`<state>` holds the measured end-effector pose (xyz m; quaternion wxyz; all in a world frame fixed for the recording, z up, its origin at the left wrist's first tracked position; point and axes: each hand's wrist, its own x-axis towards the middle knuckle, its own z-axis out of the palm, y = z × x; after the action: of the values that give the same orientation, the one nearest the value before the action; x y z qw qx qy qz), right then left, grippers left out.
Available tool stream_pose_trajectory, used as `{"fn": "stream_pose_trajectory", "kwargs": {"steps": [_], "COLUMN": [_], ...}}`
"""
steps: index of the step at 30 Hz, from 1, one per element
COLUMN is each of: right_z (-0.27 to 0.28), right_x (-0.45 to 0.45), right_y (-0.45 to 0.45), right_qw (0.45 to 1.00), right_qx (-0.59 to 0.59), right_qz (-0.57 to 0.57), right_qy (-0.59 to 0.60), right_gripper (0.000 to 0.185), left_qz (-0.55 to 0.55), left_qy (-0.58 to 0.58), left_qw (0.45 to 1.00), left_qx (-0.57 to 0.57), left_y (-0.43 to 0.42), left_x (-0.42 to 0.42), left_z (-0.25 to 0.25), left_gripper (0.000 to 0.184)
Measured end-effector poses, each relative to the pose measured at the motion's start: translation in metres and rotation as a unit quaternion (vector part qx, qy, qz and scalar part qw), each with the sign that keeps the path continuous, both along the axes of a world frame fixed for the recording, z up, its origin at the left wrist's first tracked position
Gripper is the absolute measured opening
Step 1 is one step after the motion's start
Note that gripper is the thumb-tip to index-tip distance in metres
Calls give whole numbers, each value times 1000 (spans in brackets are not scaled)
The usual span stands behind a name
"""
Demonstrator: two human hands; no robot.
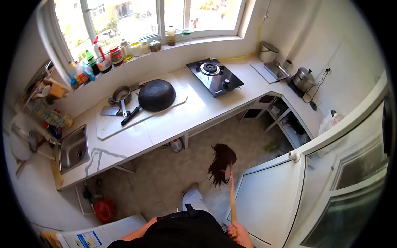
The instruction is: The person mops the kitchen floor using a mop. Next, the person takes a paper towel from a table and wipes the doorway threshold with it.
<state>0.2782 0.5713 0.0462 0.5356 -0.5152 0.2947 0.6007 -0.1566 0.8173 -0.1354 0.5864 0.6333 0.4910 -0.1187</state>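
My right hand (241, 236) is wrapped around the wooden handle of a mop (233, 202), low in the view. The handle slants up from my fist, and the dark brown, stringy mop head (222, 162) lies spread on the tiled floor (173, 169) in front of me. Only my left forearm (142, 230) shows beside my black top; the hand itself is out of sight. One shoe (193, 186) stands on the floor left of the mop head.
A white door (264, 194) stands close at the right. The counter (157, 132) bears an upturned wok (156, 95), a gas stove (215, 76) and a sink (74, 149). A red basin (104, 210) sits at lower left, and a jug (176, 145) under the counter.
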Motion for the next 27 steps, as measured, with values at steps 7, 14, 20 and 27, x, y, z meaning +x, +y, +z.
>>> {"fn": "stream_pose_trajectory", "kwargs": {"steps": [7,14,20,27], "right_z": [-88,-124,-127,-56], "right_x": [143,265,168,-101], "right_y": [215,320,179,101], "right_qw": [994,982,964,966], "right_qx": [46,-25,-71,-152], "right_qz": [-54,-30,93,106], "right_qy": [-81,-183,-240,-177], "right_gripper": [25,18,17,13], "left_qz": [-51,116,-72,-244], "left_qy": [0,-46,-12,-46], "left_qw": [999,992,990,966], "left_qx": [8,15,-123,-67], "left_y": [136,245,241,317], "left_x": [37,177,191,204], "left_z": [-17,113,115,77], "left_gripper": [23,22,28,22]}}
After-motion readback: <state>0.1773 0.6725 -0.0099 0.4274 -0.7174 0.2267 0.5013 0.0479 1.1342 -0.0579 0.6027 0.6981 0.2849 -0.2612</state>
